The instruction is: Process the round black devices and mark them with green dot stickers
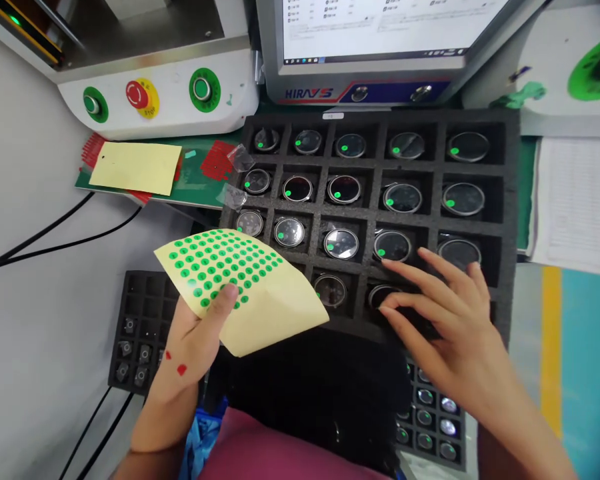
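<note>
My left hand (200,333) grips a pale yellow sheet of green round stickers (275,313), thumb on top. Stickers cover its upper left part, and the lower right part is bare. My right hand (445,320) reaches over a black foam tray (505,200). Its thumb and index fingertip are pinched together at the edge of a round watch-like disc (380,293) in the front row. Whatever may be between those fingertips is hidden. Many other glass-faced discs (341,244) sit one per compartment, most with a small green dot at the lower left.
Behind the tray stands a monitor (370,33). A white panel (170,113) with green buttons and a red stop button is at the left. Another yellow sheet (135,167) lies beneath it. Smaller trays of parts (145,293) sit low on both sides, and papers (577,200) lie right.
</note>
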`<action>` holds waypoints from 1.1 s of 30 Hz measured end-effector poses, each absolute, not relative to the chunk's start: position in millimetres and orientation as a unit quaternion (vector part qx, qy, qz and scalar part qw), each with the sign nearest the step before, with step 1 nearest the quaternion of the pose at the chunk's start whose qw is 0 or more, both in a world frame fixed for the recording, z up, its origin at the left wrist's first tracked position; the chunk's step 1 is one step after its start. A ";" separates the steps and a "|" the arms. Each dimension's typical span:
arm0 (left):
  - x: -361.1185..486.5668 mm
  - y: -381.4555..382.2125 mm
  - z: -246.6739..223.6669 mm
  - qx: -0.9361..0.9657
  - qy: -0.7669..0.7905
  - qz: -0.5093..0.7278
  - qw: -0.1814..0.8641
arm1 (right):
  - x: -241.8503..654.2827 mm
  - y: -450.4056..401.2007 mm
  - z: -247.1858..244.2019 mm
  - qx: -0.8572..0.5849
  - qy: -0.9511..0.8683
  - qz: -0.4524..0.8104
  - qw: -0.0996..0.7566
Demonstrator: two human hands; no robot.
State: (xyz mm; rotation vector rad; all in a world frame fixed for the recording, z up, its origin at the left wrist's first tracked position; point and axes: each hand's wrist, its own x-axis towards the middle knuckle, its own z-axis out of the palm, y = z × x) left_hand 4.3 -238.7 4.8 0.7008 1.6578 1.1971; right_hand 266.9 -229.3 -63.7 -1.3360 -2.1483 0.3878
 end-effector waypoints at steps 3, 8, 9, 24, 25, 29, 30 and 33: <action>14.1 -240.2 7.4 0.270 0.672 0.493 0.482 | 262.6 -231.4 -65.8 -0.511 -0.801 0.135 0.281; 21.6 -237.9 14.3 0.291 0.629 0.477 0.541 | 258.8 -229.9 -63.7 -0.550 -0.761 0.108 0.327; 21.9 -237.1 15.2 0.308 0.619 0.467 0.552 | 257.4 -230.6 -59.7 -0.561 -0.739 0.106 0.357; 38.4 -241.4 17.3 0.484 0.560 0.328 0.586 | 220.1 -239.7 -8.3 -0.414 -0.838 0.093 0.343; 35.6 -243.3 15.4 0.482 0.567 0.330 0.580 | 219.8 -241.1 -8.7 -0.424 -0.832 0.083 0.347; 26.8 -248.6 7.7 0.482 0.573 0.333 0.573 | 218.1 -246.8 -7.0 -0.432 -0.831 0.060 0.345; 26.7 -249.1 6.7 0.479 0.578 0.336 0.570 | 218.6 -247.8 -6.7 -0.434 -0.831 0.057 0.343; 32.7 -249.1 7.8 0.457 0.593 0.346 0.566 | 223.2 -251.5 -9.0 -0.435 -0.833 0.047 0.340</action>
